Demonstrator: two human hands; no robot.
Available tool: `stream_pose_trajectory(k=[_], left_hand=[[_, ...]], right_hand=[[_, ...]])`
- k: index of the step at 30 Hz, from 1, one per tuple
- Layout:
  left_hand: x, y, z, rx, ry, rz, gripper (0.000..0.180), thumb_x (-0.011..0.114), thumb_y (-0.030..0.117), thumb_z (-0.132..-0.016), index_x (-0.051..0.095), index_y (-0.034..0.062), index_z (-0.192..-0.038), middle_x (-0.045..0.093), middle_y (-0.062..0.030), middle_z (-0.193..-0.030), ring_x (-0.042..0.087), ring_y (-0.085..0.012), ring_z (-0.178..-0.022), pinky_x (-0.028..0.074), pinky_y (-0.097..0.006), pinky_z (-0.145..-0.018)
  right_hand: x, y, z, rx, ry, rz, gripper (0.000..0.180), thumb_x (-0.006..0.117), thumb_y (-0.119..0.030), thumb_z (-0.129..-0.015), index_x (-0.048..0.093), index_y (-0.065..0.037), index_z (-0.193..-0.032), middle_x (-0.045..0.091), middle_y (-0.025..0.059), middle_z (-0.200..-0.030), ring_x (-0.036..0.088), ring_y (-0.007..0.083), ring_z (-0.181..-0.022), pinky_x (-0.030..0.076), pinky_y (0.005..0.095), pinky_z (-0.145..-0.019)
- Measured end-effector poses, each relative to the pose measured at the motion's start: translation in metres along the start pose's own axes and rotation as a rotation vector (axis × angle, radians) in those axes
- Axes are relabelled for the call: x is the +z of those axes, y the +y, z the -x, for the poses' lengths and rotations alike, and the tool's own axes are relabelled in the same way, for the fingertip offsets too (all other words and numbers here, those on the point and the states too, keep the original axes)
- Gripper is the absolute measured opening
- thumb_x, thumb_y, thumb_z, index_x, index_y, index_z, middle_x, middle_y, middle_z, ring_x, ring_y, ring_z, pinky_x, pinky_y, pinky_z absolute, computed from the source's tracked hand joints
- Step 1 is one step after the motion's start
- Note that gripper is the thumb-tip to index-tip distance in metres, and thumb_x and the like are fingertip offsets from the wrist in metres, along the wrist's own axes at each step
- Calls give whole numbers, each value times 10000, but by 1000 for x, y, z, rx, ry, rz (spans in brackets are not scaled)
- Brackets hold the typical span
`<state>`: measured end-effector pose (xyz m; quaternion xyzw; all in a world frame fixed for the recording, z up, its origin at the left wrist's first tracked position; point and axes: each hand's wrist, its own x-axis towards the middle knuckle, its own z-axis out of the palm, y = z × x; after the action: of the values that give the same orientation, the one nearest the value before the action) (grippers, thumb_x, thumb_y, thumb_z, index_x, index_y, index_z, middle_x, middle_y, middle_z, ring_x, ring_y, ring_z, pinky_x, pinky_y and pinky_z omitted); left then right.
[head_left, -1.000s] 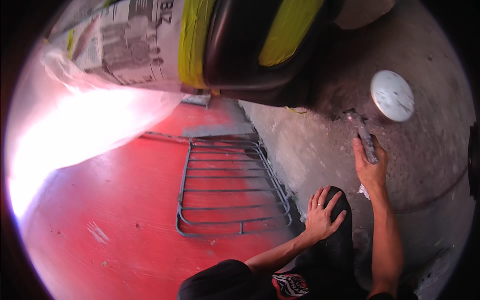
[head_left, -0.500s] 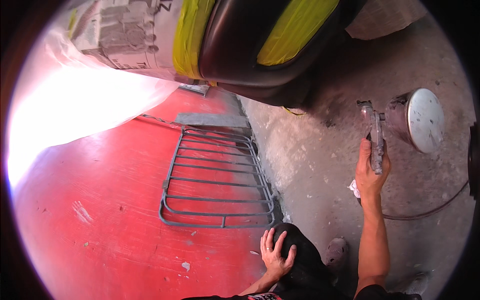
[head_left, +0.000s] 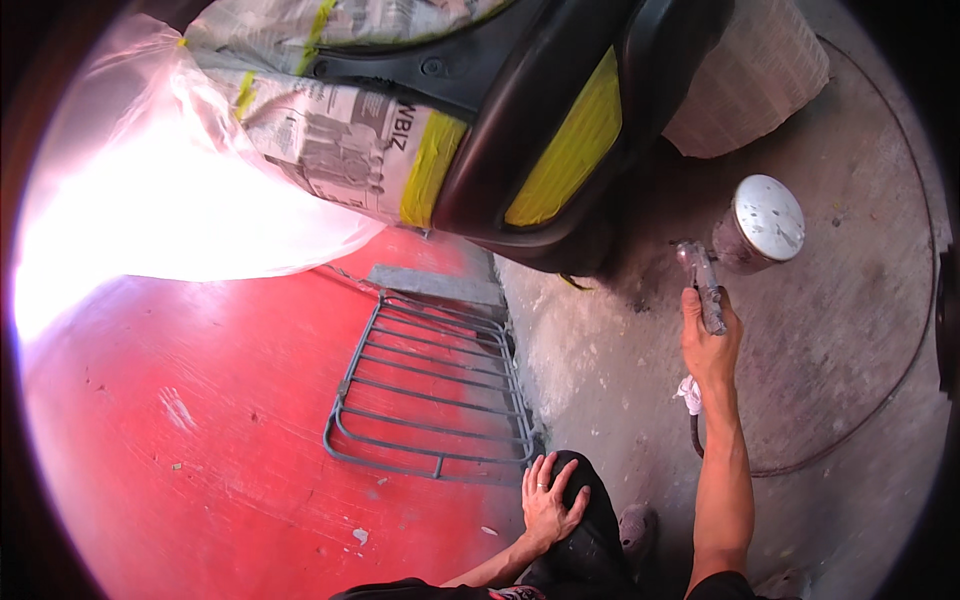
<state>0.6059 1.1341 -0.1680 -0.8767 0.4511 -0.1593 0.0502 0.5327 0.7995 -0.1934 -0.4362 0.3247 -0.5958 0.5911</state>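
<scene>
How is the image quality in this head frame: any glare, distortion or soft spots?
Head view: strong blown-out glare on the clear plastic sheet at left washes out detail; fisheye bends the metal grate and darkens the rim; the right hand with its spray gun reads fairly sharp; the left hand on the knee is clear.

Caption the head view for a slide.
Right hand holds a spray gun beside a masked dark panel; left hand rests on a knee.

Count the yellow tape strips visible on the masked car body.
3: a wide tape strip on the dark panel, one at the newspaper edge, one near the top. More may be hidden.
</scene>
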Motion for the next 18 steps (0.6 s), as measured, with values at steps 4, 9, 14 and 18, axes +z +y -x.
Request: stream_pose_trajectory(k=[4, 9, 14, 18], left_hand=[[2, 9, -8, 30, -11, 0, 518, 674, 390, -847, 581, 212, -1324, 408, -143, -1477, 327, -378, -1399, 250, -532, -1155], [6, 20, -20, 89, -23, -17, 516, 674, 393, -849, 580, 215, -1324, 416, -143, -1472, 335, -378, -1393, 255, -528, -1152], [8, 32, -26, 132, -37, -25, 508, 676, 398, -846, 588, 220, -1313, 429, -145, -1462, 345, -379, -1383, 266, -520, -1144], [6, 38, -25, 141, -36, -39, 507, 678, 401, -843, 591, 221, -1309, 432, -143, -1460, 349, -377, -1380, 269, -514, -1143]], right_hand=[[-20, -15, -18, 7, 98, 37, 509, 586, -477, -955, 619, 28, -1016, 665, 217, -830, 650, 382, -758, 493, 454, -705], [-37, -20, -20, -39, -1, -40, 497, 588, -443, -963, 627, 36, -1092, 667, 202, -830, 655, 331, -763, 492, 433, -700], [-68, -43, 0, 63, -395, -209, 448, 603, -402, -967, 633, 38, -1048, 645, 141, -766, 620, 225, -699, 477, 395, -636], [-81, -62, -16, -50, -288, -168, 417, 626, -379, -956, 642, 32, -1024, 645, 142, -757, 619, 215, -680, 476, 394, -618]])
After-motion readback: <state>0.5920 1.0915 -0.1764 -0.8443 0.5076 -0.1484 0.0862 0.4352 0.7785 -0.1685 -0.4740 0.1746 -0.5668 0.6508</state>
